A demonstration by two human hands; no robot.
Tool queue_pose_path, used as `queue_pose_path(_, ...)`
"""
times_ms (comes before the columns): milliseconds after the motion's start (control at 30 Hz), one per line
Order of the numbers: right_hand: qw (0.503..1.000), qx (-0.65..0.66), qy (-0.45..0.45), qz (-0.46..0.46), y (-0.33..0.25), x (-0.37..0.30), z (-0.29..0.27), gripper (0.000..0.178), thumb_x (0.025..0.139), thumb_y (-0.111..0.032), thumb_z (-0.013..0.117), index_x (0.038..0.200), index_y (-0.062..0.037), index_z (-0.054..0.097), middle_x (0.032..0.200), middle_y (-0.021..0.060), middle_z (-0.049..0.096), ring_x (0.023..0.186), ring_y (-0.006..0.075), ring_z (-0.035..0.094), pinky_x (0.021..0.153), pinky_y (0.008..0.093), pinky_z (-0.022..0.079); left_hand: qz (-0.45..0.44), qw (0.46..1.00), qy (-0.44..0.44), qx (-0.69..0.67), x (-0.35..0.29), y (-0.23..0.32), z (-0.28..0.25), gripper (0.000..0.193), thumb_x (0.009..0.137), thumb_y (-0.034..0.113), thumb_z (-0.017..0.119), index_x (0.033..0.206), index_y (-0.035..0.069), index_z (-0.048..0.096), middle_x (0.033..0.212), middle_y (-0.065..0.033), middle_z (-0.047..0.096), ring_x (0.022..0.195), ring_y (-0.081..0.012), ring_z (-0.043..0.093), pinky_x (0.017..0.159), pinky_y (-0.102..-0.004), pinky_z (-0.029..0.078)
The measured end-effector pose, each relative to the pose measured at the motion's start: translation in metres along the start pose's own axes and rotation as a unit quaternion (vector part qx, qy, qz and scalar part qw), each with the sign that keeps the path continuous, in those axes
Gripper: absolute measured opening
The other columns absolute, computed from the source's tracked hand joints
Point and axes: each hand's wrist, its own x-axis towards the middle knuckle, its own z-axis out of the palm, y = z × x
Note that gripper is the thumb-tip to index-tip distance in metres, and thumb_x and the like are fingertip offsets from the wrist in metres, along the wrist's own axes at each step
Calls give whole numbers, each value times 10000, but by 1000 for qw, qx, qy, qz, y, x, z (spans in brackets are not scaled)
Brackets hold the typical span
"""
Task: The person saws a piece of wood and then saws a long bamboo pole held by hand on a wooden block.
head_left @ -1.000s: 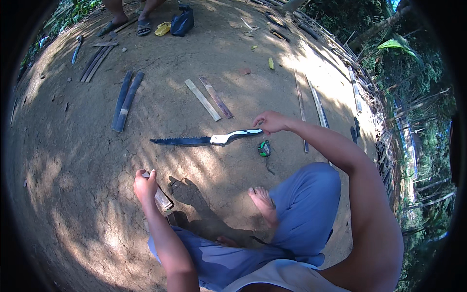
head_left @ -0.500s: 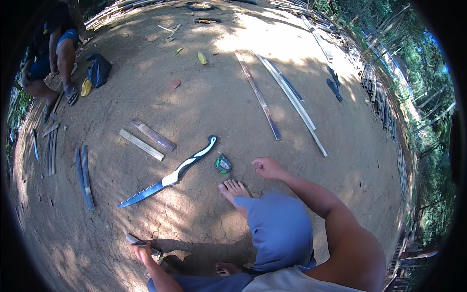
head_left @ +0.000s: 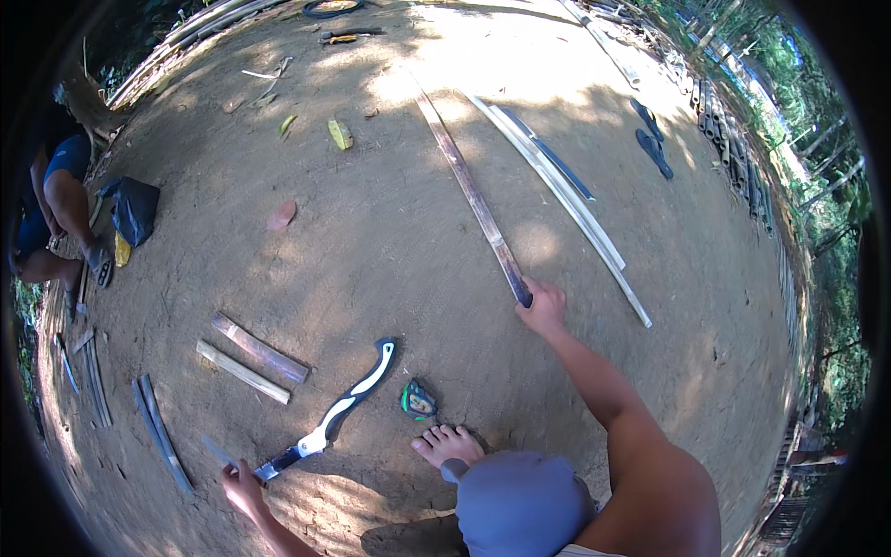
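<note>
My right hand (head_left: 544, 308) is closed round the near end of a long, brown bamboo strip (head_left: 469, 181), whose far end reaches into bright sunlight. Low on the left, my left hand (head_left: 243, 487) is closed on a narrow greyish piece that sticks out past the fingers; its kind is not clear. That hand covers part of the blade of a hand saw (head_left: 345, 399) with a black and white handle. A green and black tape measure (head_left: 419, 400) lies between the saw handle and my bare foot (head_left: 448, 446).
Pale bamboo strips (head_left: 557, 186) lie right of the held one. Two short bamboo pieces (head_left: 260, 345) and dark strips (head_left: 162, 434) are at left. A person (head_left: 65, 200) sits far left by a black bag (head_left: 136, 212). Sandals (head_left: 653, 153) and stacked bamboo poles (head_left: 733, 153) stand right.
My right hand has moved forward and taken hold of the long bamboo strip's near end. The left hand has come up beside the saw blade. The view has shifted, so ground things appear lower.
</note>
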Motion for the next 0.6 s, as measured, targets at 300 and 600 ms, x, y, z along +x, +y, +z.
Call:
queue_pose_path(300, 990, -36, 133, 15, 123, 171, -31, 314, 911, -311, 662, 1134, -94, 709, 1141, 173, 673, 1048, 371, 650, 922, 512, 496, -90, 987, -72, 114, 63, 167, 143, 1103, 749, 774, 674, 1403, -88, 462, 1350, -293, 578, 1227, -427, 568, 1060, -486, 435)
queue_pose_path(600, 964, -76, 65, 246, 178, 308, -30, 487, 988, -285, 575, 1463, -196, 514, 1506, 115, 505, 1450, 345, 374, 1133, 533, 377, -94, 987, -67, 114, 67, 234, 152, 1052, 664, 600, 842, 1386, -90, 511, 1298, -272, 623, 1209, -377, 602, 1048, -429, 452)
